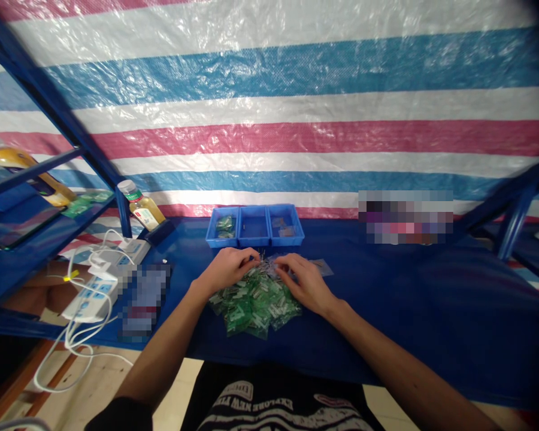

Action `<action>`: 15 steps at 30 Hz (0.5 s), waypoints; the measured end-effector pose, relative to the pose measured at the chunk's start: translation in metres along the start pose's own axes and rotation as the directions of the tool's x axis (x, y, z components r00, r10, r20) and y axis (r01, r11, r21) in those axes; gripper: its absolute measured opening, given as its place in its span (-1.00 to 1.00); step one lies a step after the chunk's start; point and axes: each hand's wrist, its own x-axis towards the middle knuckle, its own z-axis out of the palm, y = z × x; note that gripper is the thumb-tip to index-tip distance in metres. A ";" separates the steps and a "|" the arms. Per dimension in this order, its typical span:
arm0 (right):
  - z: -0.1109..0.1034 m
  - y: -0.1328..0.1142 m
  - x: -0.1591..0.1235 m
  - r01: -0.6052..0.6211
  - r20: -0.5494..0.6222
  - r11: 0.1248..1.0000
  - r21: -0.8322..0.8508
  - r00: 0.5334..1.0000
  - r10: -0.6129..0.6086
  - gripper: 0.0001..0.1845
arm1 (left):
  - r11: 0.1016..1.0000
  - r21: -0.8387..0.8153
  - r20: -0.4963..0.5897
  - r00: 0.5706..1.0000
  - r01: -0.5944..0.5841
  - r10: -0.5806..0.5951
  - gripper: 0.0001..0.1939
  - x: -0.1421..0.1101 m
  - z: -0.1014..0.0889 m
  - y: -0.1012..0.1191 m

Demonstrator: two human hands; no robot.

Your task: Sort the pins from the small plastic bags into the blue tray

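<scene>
- A striped red, white and blue woven tarpaulin (269, 78) hangs behind a blue steel shelving frame (49, 102) at a workbench.
- A person in a black printed T-shirt (269, 395) faces the front edge of a blue-covered table (386, 287), both forearms reaching in.
- At the table's left end, a white power strip (90, 302) lies among looped white cables (74, 341), beside a pixel-blurred object (144, 299). A plastic bottle of yellow drink (142, 205) stands near the back left corner. A careless sweep of the left arm could topple it, and a spill would threaten the sockets.
- A three-compartment blue plastic tray (254, 226) sits at the centre of the back edge, with green packets (225, 227) in its left compartment. A hard bump could jolt them out or mix them.
- A heap of green-printed plastic packets (254, 302) lies mid-table, just in front of the tray. The slick plastic could slide toward the front edge if pushed.
- The left hand (227, 269) and right hand (303, 281) curl over the heap's far side, fingers close together but not clamped on anything visible. Whether either pinches a packet cannot be told.
- A clear flat packet (321, 267) lies just beside the right hand, where a stray finger could flick it aside.
</scene>
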 end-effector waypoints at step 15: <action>-0.002 -0.002 0.002 0.022 -0.094 0.999 0.024 0.995 -0.020 -0.85 | 0.993 0.045 -0.019 0.994 -0.106 0.107 -0.79 0.000 0.009 0.015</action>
